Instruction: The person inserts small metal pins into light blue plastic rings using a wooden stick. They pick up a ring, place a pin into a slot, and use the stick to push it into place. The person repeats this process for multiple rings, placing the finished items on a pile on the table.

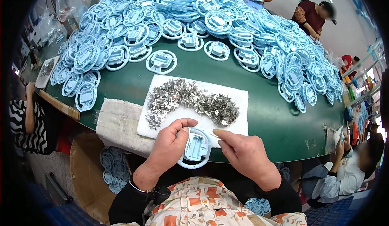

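My left hand (165,147) grips a light blue plastic toy steering wheel (196,147) by its left rim. The wheel is tilted up toward me, with a rectangular open compartment in its middle. At the wheel's right side, my right hand (252,158) is closed, thumb and forefinger pinched together. Whatever sits between those fingertips is too small or hidden to make out. Just beyond both hands lies a white foam board (242,116), bearing a heap of small silvery metal clips (221,109).
A large pile of similar blue wheels (219,20) covers the far side of the green table (267,124). A worn cloth (117,118) lies at the near edge. Below left, a cardboard box (87,161) holds more wheels. Several people work around the table.
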